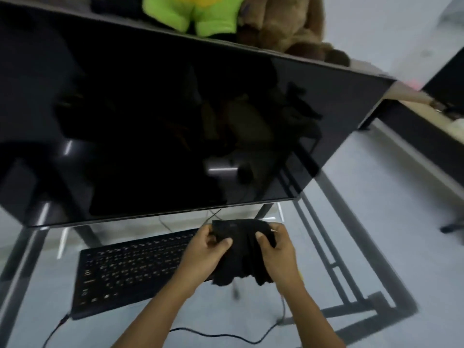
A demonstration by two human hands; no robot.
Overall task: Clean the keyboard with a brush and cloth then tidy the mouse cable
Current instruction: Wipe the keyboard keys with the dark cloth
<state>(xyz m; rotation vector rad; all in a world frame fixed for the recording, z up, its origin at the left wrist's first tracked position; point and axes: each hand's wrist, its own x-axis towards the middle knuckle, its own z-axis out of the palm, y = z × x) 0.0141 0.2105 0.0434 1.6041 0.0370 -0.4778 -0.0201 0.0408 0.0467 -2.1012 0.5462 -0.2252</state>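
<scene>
Just right of centre in the lower frame, the left hand (209, 249) and the right hand (277, 249) held a crumpled black cloth (242, 249) between them, each pinching its fabric between thumb and curled fingers. The flat black keyboard (125, 270) lay on the clear glass desk (37, 285) at lower left, its right end hidden under the left hand and cloth, while a thin black cable (226, 335) curved along the bottom of the frame and a large dark monitor screen (163, 121) filled the upper 2 thirds

Probably an office: glass desk (251, 307), big monitor (163, 121), keyboard (130, 270) (blurred view).
</scene>
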